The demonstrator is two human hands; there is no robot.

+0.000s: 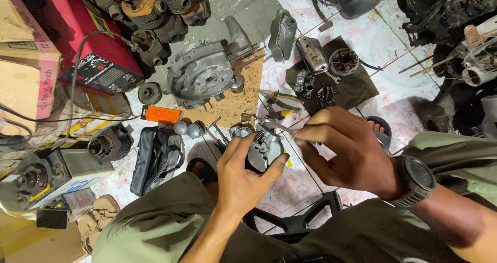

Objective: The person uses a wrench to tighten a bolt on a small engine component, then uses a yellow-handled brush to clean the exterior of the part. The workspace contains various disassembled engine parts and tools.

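Left hand (243, 172) has its fingers curled round a small grey metal part (263, 148), held above the tiled floor (409, 95) over the knees. Right hand (346, 148) pinches thin pliers (274, 124) at the part's top. Just past that: plywood board (234, 101) with an engine case (203, 75), dark cloth (357, 89) full of bits, black pouch (155, 157) off left.
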